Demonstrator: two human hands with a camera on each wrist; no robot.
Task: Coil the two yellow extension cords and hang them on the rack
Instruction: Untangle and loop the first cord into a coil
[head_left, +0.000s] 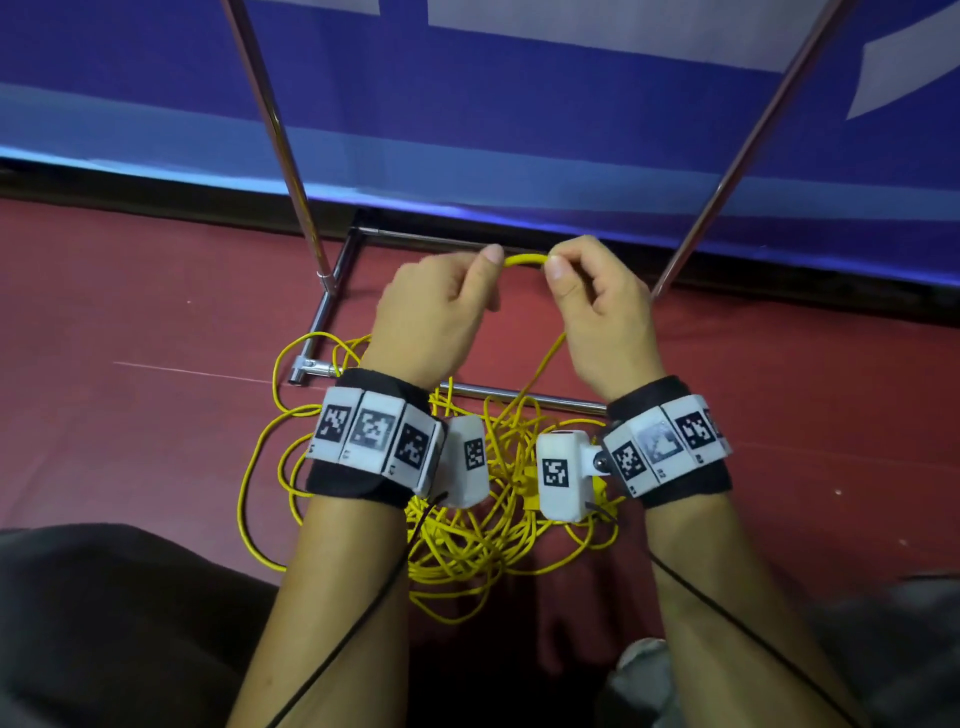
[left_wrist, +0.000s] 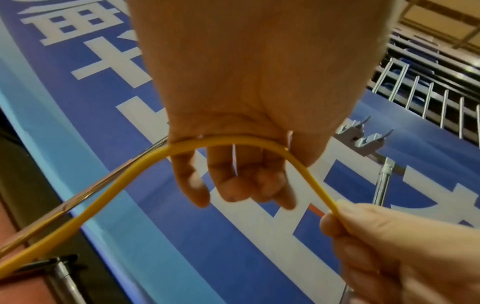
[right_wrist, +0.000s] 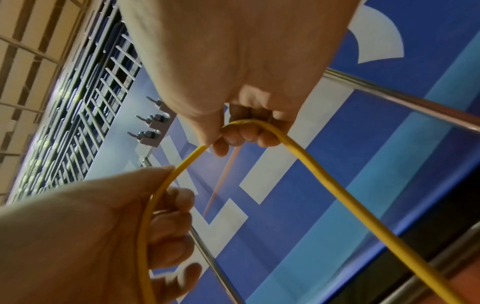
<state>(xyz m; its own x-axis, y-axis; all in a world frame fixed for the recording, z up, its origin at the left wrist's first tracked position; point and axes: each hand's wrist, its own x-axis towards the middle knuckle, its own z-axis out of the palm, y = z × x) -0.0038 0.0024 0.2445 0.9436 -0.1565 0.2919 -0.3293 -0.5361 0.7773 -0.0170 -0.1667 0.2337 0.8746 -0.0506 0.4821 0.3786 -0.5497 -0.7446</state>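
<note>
Rack (head_left: 322, 312) frame of chrome tubing stands on the red floor (head_left: 130, 312). Tangled yellow cords (head_left: 467, 540) lie at 6 o'clock of both hands. Left hand (head_left: 431, 312) and right hand (head_left: 597, 312) each pinch one cord span (head_left: 524, 260), arched between them.

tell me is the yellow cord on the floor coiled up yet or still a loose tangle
Loose tangle. The yellow cord sprawls in irregular crossing loops on the red floor; only a short stretch is lifted, pinched between left hand and right hand.
</note>
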